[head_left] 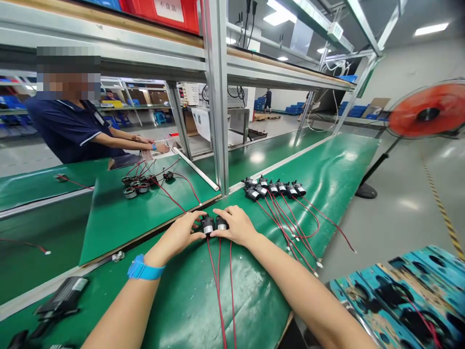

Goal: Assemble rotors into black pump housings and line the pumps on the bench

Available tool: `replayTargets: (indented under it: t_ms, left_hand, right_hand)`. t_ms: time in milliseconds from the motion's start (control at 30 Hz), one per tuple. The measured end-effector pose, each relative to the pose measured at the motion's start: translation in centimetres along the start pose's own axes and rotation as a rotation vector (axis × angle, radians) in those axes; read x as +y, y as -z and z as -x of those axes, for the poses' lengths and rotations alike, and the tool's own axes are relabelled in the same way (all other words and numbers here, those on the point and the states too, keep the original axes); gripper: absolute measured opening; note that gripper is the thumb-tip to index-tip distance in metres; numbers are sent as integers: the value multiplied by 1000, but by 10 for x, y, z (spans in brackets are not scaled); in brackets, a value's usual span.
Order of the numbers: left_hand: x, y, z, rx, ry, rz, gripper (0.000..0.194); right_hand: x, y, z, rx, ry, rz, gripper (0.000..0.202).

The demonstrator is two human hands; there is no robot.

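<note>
Two small black motor units with pale labels and red wires stand side by side on the green mat. My left hand [182,231] curls its thumb and fingers around the left motor unit [208,226]. Around the right motor unit [221,223] my right hand [234,226] closes from the other side. Their red wires [218,291] run down the mat towards me. A blue band [146,269] circles my left wrist. To the right of my hands lies a group of several similar motor units [273,188], their wires trailing to the right and towards me.
A metal post [217,106] rises just beyond my hands. Several round motors [140,185] lie on the left mat, near a co-worker [76,121]. A black device [63,298] is at front left, a blue fixture [410,295] at lower right, a fan [428,114] at right.
</note>
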State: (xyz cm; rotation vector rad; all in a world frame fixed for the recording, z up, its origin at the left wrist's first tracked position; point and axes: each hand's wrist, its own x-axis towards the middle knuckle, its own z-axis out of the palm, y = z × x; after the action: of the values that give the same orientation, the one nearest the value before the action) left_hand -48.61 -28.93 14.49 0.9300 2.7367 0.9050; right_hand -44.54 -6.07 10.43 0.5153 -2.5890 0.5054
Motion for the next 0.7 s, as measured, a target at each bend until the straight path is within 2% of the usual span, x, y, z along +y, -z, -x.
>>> replayTargets:
  t_ms: [100, 200, 333, 433, 533, 600, 667, 700]
  left_hand:
    - [-1, -4, -4, -3, 1, 34, 62]
    - [-5, -5, -6, -25, -8, 61, 65]
    - [-13, 1, -3, -65, -6, 63, 69]
    - [-13, 7, -2, -125, -15, 82, 82]
    - [7, 0, -5, -64, 106, 244, 100]
    - [34, -19, -3, -4, 225, 437, 101]
    - [66, -50, 8, -94, 214, 587, 88]
    - [82, -69, 17, -203, 149, 623, 81]
  right_hand:
    - [-1, 0, -2, -22, 59, 42, 84]
    - [-6, -3, -6, -53, 57, 94, 79]
    - [-14, -7, -10, -78, 59, 156, 81]
    - [-20, -7, -8, -88, 19, 184, 77]
    - [-25, 7, 3, -45, -107, 193, 76]
    - [-30, 29, 19, 19, -217, 191, 77]
    - [-35, 60, 42, 107, -313, 195, 74]
    - [-36, 79, 56, 150, -349, 205, 72]
